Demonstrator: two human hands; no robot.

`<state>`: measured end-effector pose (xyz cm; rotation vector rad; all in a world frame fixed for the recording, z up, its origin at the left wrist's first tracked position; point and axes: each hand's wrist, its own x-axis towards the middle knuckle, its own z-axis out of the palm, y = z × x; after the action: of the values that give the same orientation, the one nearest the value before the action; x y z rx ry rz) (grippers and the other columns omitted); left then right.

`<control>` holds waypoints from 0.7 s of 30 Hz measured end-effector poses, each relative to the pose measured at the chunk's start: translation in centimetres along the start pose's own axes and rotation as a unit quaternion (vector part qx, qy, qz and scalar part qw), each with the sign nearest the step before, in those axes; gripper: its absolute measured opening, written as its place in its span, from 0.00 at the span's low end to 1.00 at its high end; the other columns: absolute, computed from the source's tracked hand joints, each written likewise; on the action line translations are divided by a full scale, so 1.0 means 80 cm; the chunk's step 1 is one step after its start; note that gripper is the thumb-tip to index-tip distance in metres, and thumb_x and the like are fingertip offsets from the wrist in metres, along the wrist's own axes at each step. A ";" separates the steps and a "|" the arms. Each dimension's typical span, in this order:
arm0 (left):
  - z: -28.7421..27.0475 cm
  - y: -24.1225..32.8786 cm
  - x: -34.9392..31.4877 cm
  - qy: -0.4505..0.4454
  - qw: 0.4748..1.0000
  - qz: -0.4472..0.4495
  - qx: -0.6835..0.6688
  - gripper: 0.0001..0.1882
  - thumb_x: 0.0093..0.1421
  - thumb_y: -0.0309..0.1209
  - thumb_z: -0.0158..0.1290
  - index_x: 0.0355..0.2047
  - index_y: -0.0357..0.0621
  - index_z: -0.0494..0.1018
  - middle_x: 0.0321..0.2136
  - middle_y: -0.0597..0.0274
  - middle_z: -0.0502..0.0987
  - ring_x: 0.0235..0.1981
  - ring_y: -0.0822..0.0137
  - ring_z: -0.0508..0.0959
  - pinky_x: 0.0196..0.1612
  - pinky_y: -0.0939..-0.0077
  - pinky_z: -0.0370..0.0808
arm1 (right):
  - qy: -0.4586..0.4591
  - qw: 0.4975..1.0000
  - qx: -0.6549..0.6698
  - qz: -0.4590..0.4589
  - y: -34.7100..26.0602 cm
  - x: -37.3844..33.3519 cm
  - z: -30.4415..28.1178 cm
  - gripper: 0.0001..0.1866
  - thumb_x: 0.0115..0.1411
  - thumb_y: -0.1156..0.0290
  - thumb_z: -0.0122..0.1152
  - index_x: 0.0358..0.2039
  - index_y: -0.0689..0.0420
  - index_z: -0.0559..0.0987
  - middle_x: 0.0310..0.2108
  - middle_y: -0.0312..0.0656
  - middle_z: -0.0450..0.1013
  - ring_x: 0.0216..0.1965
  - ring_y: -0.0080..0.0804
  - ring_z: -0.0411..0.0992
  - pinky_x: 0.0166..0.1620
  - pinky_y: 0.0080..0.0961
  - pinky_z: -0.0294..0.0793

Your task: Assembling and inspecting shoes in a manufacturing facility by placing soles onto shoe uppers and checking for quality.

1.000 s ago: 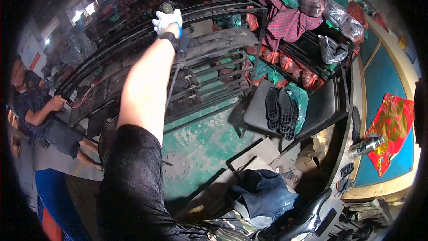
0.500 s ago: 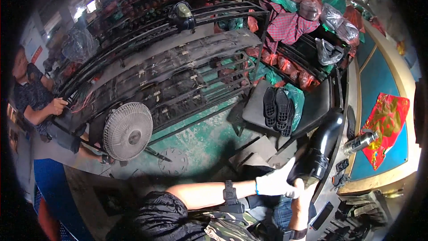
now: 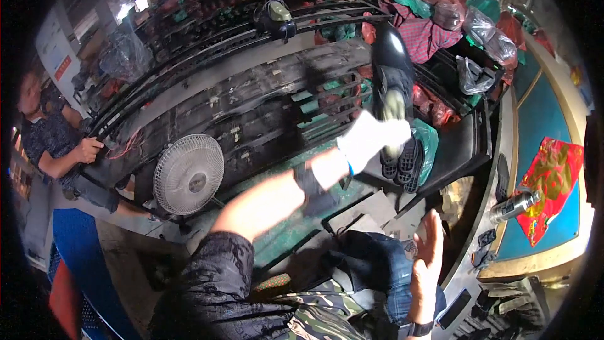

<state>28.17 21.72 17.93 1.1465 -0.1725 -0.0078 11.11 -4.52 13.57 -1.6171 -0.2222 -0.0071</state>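
In my gloved left hand [image 3: 372, 138] is a shiny black boot [image 3: 391, 63], raised at arm's length over the rack side. A pale yellow-green underside shows near my fingers, which are closed around that lower end. The boot's glossy end points away from me. Just below it, several black shoe soles [image 3: 410, 165] lie on a dark padded seat [image 3: 450, 164], beside a green plastic bag [image 3: 426, 145]. My bare right hand [image 3: 428, 258] is held up over my jeans with its fingers stretched out and nothing in it.
A long dark slatted rack [image 3: 251, 101] crosses ahead, with another black boot [image 3: 275, 20] on it. A white fan [image 3: 189, 174] stands left, near a person [image 3: 63, 145] at the rack's end. At right, a metal flask [image 3: 516, 206] lies by a red-and-gold bag [image 3: 553, 179].
My left hand has carried the boot up, forward and to the left, away from my lap. My right hand has come off the boot and its fingers have opened.
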 end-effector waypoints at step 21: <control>-0.423 0.226 0.364 0.163 0.849 0.102 -0.492 0.49 0.49 0.50 0.68 0.65 0.64 0.51 0.59 0.60 0.60 0.59 0.53 0.65 0.52 0.43 0.71 | 0.385 0.885 -0.050 0.258 -0.006 -0.275 -0.106 0.24 0.69 0.68 0.56 0.64 0.62 0.71 0.64 0.48 0.68 0.60 0.42 0.70 0.58 0.38 0.71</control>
<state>60.15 57.12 24.67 0.0812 0.0282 0.2619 -9.39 -15.97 11.52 -1.6101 0.8374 -0.2512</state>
